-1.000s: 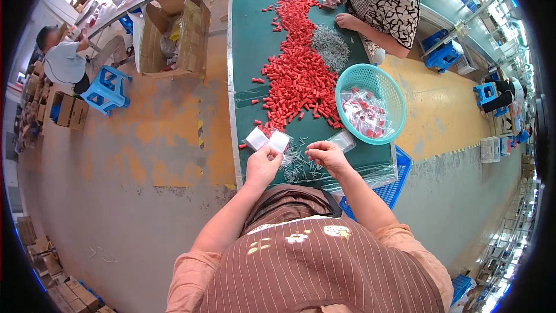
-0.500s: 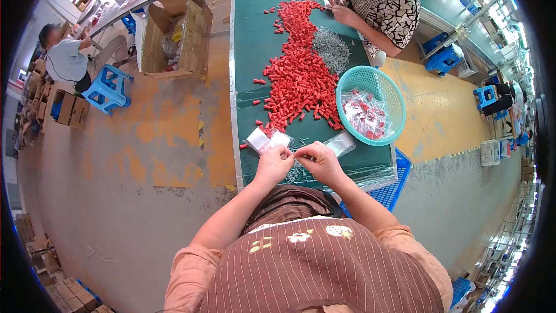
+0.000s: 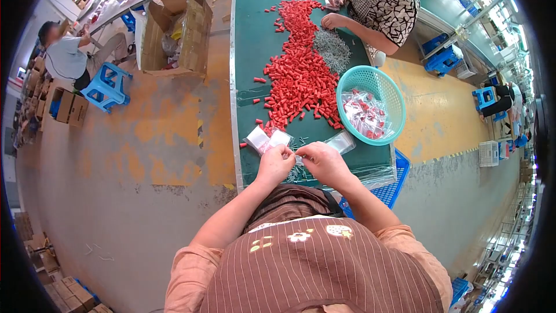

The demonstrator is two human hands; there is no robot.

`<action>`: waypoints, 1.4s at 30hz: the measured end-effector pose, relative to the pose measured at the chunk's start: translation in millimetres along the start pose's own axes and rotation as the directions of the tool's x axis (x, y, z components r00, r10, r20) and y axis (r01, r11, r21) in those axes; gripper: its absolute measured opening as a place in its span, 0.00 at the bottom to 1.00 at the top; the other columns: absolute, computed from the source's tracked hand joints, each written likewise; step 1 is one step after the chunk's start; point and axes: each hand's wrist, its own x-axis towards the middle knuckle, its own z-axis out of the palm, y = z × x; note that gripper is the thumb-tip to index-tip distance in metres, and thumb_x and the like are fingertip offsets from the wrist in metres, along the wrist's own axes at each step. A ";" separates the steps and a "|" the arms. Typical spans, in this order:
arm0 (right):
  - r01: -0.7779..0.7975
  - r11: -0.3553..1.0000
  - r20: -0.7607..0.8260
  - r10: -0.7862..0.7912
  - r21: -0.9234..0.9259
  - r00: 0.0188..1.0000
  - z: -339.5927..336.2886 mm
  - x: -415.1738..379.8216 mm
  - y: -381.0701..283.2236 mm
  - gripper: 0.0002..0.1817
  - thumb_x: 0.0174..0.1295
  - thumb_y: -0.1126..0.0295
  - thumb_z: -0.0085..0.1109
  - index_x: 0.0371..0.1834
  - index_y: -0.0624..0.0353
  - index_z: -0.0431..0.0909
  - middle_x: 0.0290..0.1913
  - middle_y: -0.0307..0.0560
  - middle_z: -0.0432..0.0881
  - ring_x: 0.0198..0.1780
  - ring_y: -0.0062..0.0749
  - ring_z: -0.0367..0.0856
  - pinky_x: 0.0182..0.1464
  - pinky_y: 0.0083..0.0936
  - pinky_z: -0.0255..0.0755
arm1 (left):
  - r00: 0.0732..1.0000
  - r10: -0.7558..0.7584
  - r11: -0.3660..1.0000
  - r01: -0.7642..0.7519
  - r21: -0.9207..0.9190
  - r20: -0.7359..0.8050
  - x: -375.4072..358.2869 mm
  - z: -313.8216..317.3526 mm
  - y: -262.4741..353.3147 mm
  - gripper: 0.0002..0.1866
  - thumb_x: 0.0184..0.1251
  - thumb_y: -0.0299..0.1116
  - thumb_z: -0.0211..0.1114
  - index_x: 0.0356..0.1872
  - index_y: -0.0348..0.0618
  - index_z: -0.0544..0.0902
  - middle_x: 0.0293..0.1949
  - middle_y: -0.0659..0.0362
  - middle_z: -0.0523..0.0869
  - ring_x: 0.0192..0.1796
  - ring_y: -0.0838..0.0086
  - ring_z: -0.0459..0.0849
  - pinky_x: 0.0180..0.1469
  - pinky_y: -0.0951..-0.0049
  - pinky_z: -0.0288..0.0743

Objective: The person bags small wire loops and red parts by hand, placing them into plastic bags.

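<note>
My left hand (image 3: 277, 164) and my right hand (image 3: 322, 162) meet at the near end of the green table, fingertips pinched and almost touching. Between them is something small, pale and see-through that looks like a small plastic bag (image 3: 299, 161); the fingers hide most of it. White packets (image 3: 267, 139) lie just beyond my left hand. Beside my right hand rests a stack of clear bags (image 3: 340, 142). Loose grey screws (image 3: 296, 174) are scattered under and around my hands. A large pile of red plastic plugs (image 3: 298, 84) spreads up the table.
A turquoise basket (image 3: 395, 90) holding filled bags stands at the right edge. Behind it lies a heap of grey screws (image 3: 331, 51). A co-worker (image 3: 385, 6) works at the far right side. A blue crate (image 3: 399, 177) sits below the table; a cardboard box (image 3: 194, 35) stands left.
My hands stay together, with the right shifted slightly and its fingers more curled. The co-worker's hands have moved apart, one coming down toward the screw heap.
</note>
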 end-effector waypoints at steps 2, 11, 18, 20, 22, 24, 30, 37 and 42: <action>-0.065 0.996 -0.022 0.067 0.065 0.998 -5.4 3.7 6.4 0.09 0.55 0.75 0.57 0.39 0.60 0.82 0.37 0.53 0.83 0.42 0.50 0.80 0.46 0.39 0.74 | 1.000 0.006 1.000 -0.006 -0.006 -0.029 2.1 0.0 -4.9 0.11 0.54 0.35 0.65 0.31 0.36 0.83 0.26 0.51 0.85 0.31 0.69 0.85 0.37 0.68 0.77; -0.188 0.962 -0.037 0.184 -0.200 0.982 32.8 60.2 116.3 0.16 0.53 0.73 0.61 0.47 0.58 0.80 0.46 0.52 0.81 0.50 0.46 0.80 0.52 0.38 0.74 | 0.994 -0.095 0.986 0.087 -0.140 -0.049 6.3 -9.1 -34.4 0.09 0.53 0.33 0.64 0.30 0.37 0.84 0.24 0.57 0.84 0.27 0.74 0.81 0.34 0.71 0.75; -0.057 0.930 -0.076 0.031 -0.363 0.997 59.6 98.1 127.1 0.24 0.53 0.70 0.59 0.57 0.50 0.76 0.58 0.56 0.74 0.59 0.52 0.73 0.58 0.42 0.73 | 0.993 -0.025 0.997 0.017 -0.069 -0.118 9.9 0.3 -60.8 0.11 0.54 0.36 0.60 0.29 0.39 0.84 0.29 0.47 0.85 0.34 0.59 0.86 0.40 0.59 0.78; -0.010 0.913 -0.065 -0.018 -0.408 0.998 68.4 101.0 137.7 0.16 0.54 0.72 0.56 0.48 0.53 0.76 0.52 0.57 0.74 0.52 0.56 0.75 0.49 0.45 0.75 | 0.992 -0.105 0.993 0.101 -0.053 -0.072 13.7 -8.3 -56.0 0.09 0.57 0.36 0.63 0.31 0.40 0.84 0.28 0.51 0.85 0.32 0.66 0.85 0.37 0.63 0.76; -0.038 0.923 0.029 0.053 -0.383 0.998 71.4 102.6 144.9 0.10 0.56 0.74 0.56 0.41 0.59 0.73 0.47 0.59 0.72 0.45 0.60 0.75 0.44 0.49 0.73 | 0.990 -0.066 0.992 0.051 -0.119 -0.124 20.3 -9.2 -65.0 0.09 0.55 0.35 0.63 0.31 0.39 0.82 0.31 0.47 0.86 0.36 0.59 0.86 0.39 0.61 0.77; 0.004 0.925 0.064 0.022 -0.381 0.998 69.7 99.6 152.3 0.11 0.55 0.76 0.57 0.43 0.60 0.74 0.46 0.58 0.72 0.45 0.59 0.76 0.44 0.47 0.72 | 0.977 -0.060 0.993 0.037 -0.109 -0.207 19.6 -12.8 -57.7 0.09 0.56 0.34 0.63 0.32 0.38 0.81 0.32 0.45 0.85 0.38 0.55 0.85 0.41 0.60 0.77; 0.073 0.945 0.063 -0.056 -0.318 0.996 56.8 88.6 170.4 0.12 0.58 0.76 0.55 0.46 0.62 0.77 0.39 0.56 0.76 0.44 0.53 0.77 0.46 0.41 0.71 | 0.976 -0.055 0.987 0.020 -0.160 -0.213 24.7 -10.0 -51.2 0.09 0.57 0.33 0.62 0.32 0.36 0.80 0.32 0.43 0.84 0.38 0.53 0.85 0.42 0.59 0.76; -0.008 0.969 -0.039 -0.002 -0.249 0.999 44.3 72.8 172.3 0.10 0.55 0.79 0.57 0.42 0.65 0.80 0.35 0.55 0.76 0.40 0.50 0.78 0.46 0.37 0.72 | 0.972 0.011 0.994 -0.037 -0.107 -0.233 29.8 -4.4 -44.8 0.10 0.57 0.32 0.61 0.33 0.34 0.80 0.32 0.42 0.84 0.38 0.52 0.84 0.43 0.59 0.76; -0.143 0.985 -0.004 0.143 -0.094 0.990 39.6 60.3 186.2 0.11 0.54 0.80 0.60 0.42 0.65 0.81 0.32 0.49 0.77 0.32 0.38 0.79 0.36 0.30 0.74 | 0.978 0.036 0.996 -0.051 -0.072 -0.204 35.4 5.8 -45.8 0.10 0.55 0.34 0.60 0.32 0.36 0.78 0.34 0.43 0.84 0.40 0.51 0.83 0.43 0.56 0.75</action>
